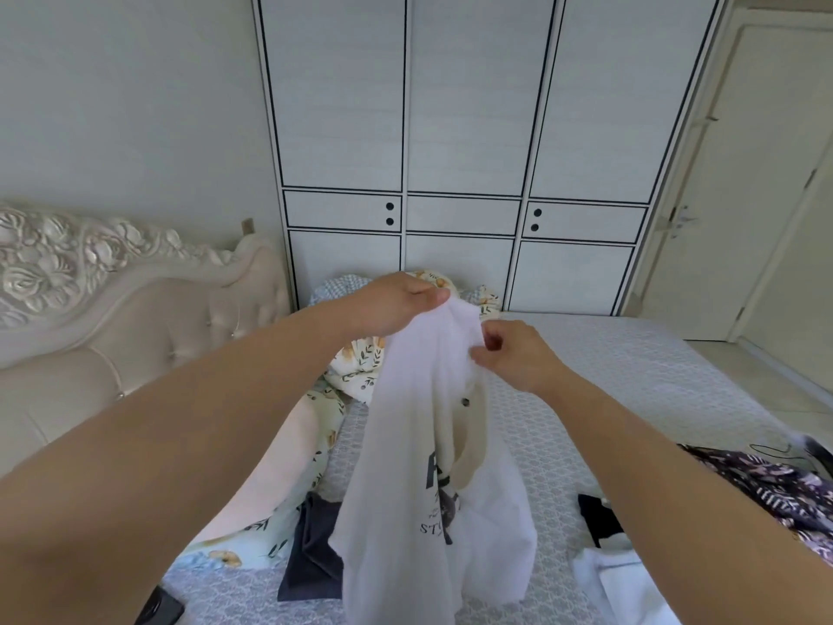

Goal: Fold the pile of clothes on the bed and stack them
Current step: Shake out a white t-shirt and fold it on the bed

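Fingers of both hands pinch the white T-shirt (432,444) at frame centre: left hand (396,304) on its top edge, right hand (514,354) just beside. Shirt hangs above the bed (608,376).

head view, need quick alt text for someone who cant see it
Both hands, left hand and right hand, pinch a white printed shirt and hold it up over a bed strewn with clothes, facing a white wardrobe.
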